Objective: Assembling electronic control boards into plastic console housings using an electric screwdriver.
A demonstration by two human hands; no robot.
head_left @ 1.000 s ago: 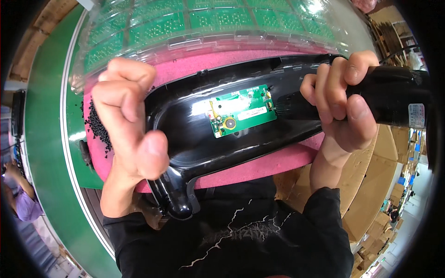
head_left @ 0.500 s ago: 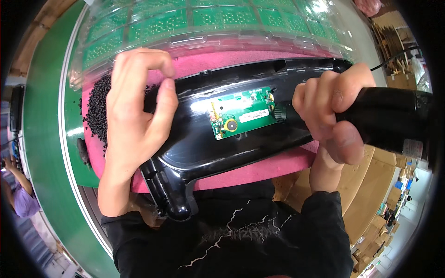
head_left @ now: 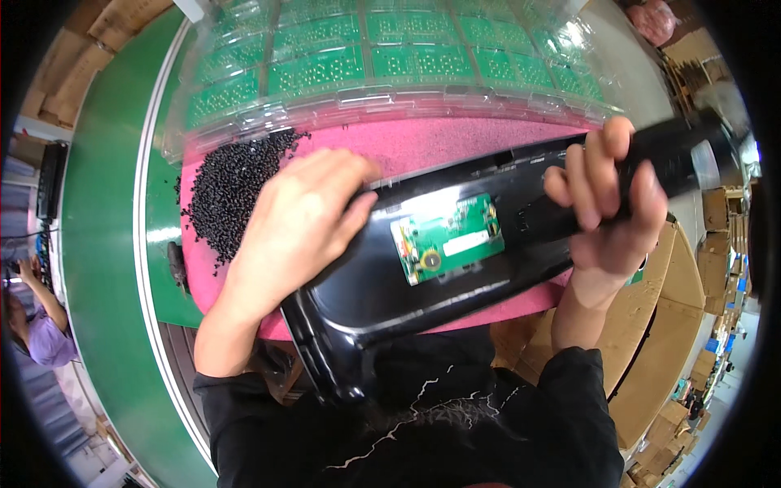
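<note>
A long black plastic housing lies tilted across the pink mat, its open side up. Inside it sits a green circuit board with a round coin-like part and a white label. My left hand is closed at the housing's far left wall, fingers outside and thumb inside; the grip is partly hidden. Over the right end of the housing, my right hand holds a thick black cylindrical tool, which looks like an electric screwdriver. Its fingers are loosely curled round the barrel, somewhat blurred. I cannot make out the tip against the black housing.
A heap of small black screw-like pieces lies on the pink mat at left. Clear trays of green boards stand behind. A small dark object rests beside the mat. Cardboard boxes stand at right; another person is far left.
My left hand has moved right and nearer, from beside the housing to its wall. My right hand has raised and tilted the tool away from the board. The whole view has shifted a little.
</note>
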